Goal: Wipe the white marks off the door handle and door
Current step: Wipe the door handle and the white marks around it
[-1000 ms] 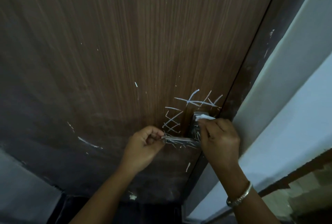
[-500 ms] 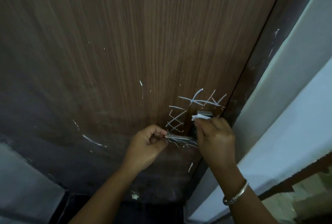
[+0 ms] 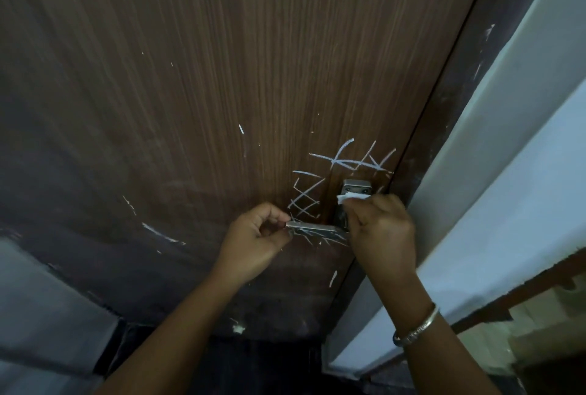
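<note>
A brown wood-grain door (image 3: 222, 77) fills most of the view. White crossed chalk marks (image 3: 352, 161) sit above and left of a metal door handle (image 3: 317, 228) and its plate (image 3: 356, 187). My left hand (image 3: 257, 242) pinches the free end of the lever. My right hand (image 3: 382, 233) covers the handle's base and holds a small white tissue (image 3: 348, 197) pressed against the plate. More white marks (image 3: 304, 202) lie between the two hands, just above the lever.
Stray white streaks (image 3: 161, 233) mark the darker lower door on the left. A dark door frame (image 3: 450, 128) and a pale wall (image 3: 523, 172) run along the right. I wear a metal bangle (image 3: 417, 326) on my right wrist.
The view has shifted slightly. My right hand with the tissue has stayed at the handle plate, moving only a little; the left hand keeps its hold on the lever end.
</note>
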Tool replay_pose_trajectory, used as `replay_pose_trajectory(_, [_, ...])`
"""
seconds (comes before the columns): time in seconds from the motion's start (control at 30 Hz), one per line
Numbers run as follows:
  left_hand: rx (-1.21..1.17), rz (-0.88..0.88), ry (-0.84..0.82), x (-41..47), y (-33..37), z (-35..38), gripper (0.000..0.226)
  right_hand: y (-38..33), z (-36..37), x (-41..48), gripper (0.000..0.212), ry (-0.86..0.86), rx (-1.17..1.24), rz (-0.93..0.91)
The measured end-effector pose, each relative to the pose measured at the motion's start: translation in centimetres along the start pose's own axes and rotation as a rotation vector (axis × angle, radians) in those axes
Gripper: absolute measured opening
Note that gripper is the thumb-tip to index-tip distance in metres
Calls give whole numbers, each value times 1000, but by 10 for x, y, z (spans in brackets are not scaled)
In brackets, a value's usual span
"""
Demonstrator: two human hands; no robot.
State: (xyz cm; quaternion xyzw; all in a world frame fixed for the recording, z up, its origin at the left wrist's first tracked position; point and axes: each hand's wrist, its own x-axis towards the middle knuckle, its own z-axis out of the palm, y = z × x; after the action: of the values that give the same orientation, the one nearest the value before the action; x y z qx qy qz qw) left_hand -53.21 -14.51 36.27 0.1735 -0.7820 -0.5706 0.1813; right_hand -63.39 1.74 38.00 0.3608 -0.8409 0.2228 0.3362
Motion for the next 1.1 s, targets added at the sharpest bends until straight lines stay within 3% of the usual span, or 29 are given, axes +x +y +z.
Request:
replay_pose_trajectory(0.13, [16, 14, -4, 0, -2, 0, 18, 1, -5, 1, 14, -116, -25, 115])
replay_pose_trajectory(0.3, [-5, 14, 17, -1, -3, 1, 21, -23, 0, 9, 10, -363, -56, 50])
replay_pose_trajectory(0.5, [-19, 0, -10, -2, -3, -2, 24, -2, -13, 13, 16, -433, -112, 233])
replay_pose_trajectory(0.7, [-33, -6, 3, -2, -4, -1, 27, -7, -13, 14, 20, -498, -126, 181])
replay_pose_trajectory(0.77, [-35, -2, 2, -2, -4, -1, 27, 5, -17, 12, 22, -447, -58, 256])
replay_pose_trajectory(0.83, [-38, 4, 2, -2, -4, -1, 27, 10, -18, 6, 20, -262, 105, 395])
replay_pose_trajectory(0.93, [-74, 14, 10, -2, -4, 0, 30, 2, -10, -9, 20, -32, 450, 632])
replay_pose_trajectory(1.1, [-60, 30, -14, -4, -2, -1, 25, -5, 15, -34, 30, 148, 987, 1132])
